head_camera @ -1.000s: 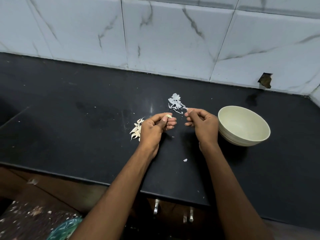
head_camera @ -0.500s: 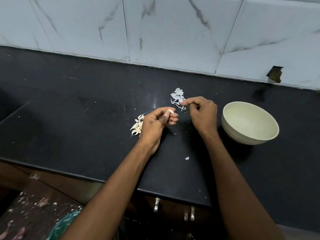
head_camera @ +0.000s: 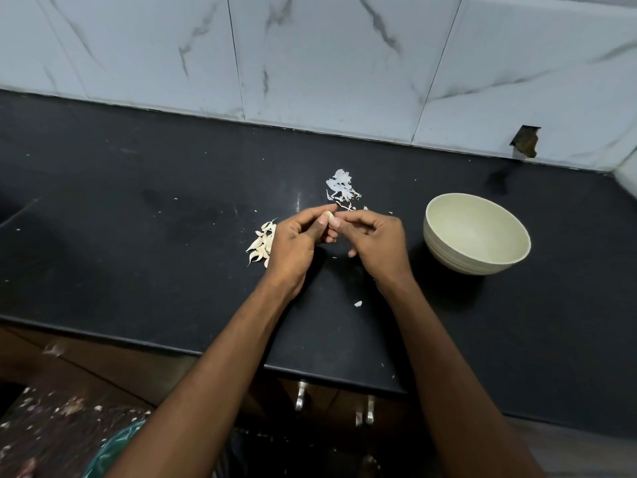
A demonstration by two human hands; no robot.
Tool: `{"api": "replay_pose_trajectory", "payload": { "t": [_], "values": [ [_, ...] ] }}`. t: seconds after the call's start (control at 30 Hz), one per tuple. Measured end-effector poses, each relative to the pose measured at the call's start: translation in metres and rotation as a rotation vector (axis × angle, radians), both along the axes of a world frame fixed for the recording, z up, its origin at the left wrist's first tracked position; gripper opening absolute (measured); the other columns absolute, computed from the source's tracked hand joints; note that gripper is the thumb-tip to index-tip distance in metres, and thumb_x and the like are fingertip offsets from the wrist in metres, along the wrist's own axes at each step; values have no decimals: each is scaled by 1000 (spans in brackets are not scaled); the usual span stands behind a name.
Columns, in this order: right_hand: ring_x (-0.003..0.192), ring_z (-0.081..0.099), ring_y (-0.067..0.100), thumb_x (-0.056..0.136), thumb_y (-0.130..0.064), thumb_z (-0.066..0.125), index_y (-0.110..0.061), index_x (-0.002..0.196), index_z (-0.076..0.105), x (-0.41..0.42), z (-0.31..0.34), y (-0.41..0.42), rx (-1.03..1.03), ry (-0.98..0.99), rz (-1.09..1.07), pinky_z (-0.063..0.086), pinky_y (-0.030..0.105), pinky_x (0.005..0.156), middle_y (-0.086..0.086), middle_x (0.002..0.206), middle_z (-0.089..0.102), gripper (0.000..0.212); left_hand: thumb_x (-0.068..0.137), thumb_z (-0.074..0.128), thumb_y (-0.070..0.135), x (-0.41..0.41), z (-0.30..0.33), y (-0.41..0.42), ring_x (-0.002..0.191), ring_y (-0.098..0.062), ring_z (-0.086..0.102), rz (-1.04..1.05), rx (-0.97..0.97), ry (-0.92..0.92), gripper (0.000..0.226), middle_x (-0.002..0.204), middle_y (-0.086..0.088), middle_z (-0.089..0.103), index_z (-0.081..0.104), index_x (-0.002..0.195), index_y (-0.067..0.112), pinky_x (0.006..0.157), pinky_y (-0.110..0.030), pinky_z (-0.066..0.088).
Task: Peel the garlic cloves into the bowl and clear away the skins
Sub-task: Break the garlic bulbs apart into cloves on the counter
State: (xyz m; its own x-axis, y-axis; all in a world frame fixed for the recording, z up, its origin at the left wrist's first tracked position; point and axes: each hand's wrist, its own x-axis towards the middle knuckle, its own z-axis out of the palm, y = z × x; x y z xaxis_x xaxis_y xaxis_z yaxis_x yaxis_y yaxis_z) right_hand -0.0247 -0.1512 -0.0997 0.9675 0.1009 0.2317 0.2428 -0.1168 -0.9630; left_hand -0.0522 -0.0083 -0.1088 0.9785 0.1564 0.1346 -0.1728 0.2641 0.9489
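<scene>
On inspection I found both hands raised just above the black countertop (head_camera: 138,236), meeting near its middle. The left hand (head_camera: 296,243) had its fingers curled and pinched a single garlic clove (head_camera: 329,215) between thumb and fingertips. The right hand (head_camera: 374,241) was curled as well, its thumb and forefinger closed on the same clove from the other side, so the two hands touched at that point. I noted a pile of unpeeled cloves (head_camera: 262,244) lying on the counter just left of the left hand, partly hidden behind it. A heap of loose white skins (head_camera: 341,188) lay on the counter just beyond the fingertips, with one stray scrap of skin (head_camera: 358,303) nearer the counter edge, between the forearms. The pale bowl (head_camera: 477,232) stood upright to the right of the right hand, apart from it; I could see nothing inside it. White marble-pattern tiles (head_camera: 327,63) backed the counter.
</scene>
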Motion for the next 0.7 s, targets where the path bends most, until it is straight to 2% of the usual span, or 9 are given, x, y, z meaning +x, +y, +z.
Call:
{"api": "replay_pose_trajectory", "payload": {
  "t": [0.13,0.27,0.47,0.57,0.7],
  "values": [
    [72,71,9,91,-18,81,-12,99,83,-1,5,-4,1,-44,49,49,24,54,5,82,79,11,105,55,5,0,2,0,82,-17,61,-33,-18,12,26,88,-9,71,69,127,5,80,-26,54],
    [75,69,10,92,-12,78,-5,101,80,-2,11,-8,149,58,94,50,21,59,7,86,79,12,105,55,5,0,3,-1,86,-22,66,-63,-35,7,26,94,-14,73,67,129,2,80,-29,57],
    [91,77,22,91,-5,75,1,105,77,-4,13,-11,372,311,182,61,25,77,16,96,78,16,97,69,6,-3,4,3,88,-23,70,21,-68,-27,17,92,-17,75,73,109,-5,81,-33,57],
    [92,78,23,89,-1,73,1,100,77,-5,16,-11,451,355,203,62,25,82,17,96,78,12,94,73,5,-3,4,3,85,-19,69,33,-59,-13,13,90,-12,77,77,104,-3,78,-30,55],
    [91,78,26,87,3,74,7,101,74,-5,17,-11,464,356,210,62,26,82,22,97,77,15,93,72,3,-5,5,3,84,-20,70,29,-76,-8,14,89,-13,77,76,104,-5,76,-28,56]
  ]
}}
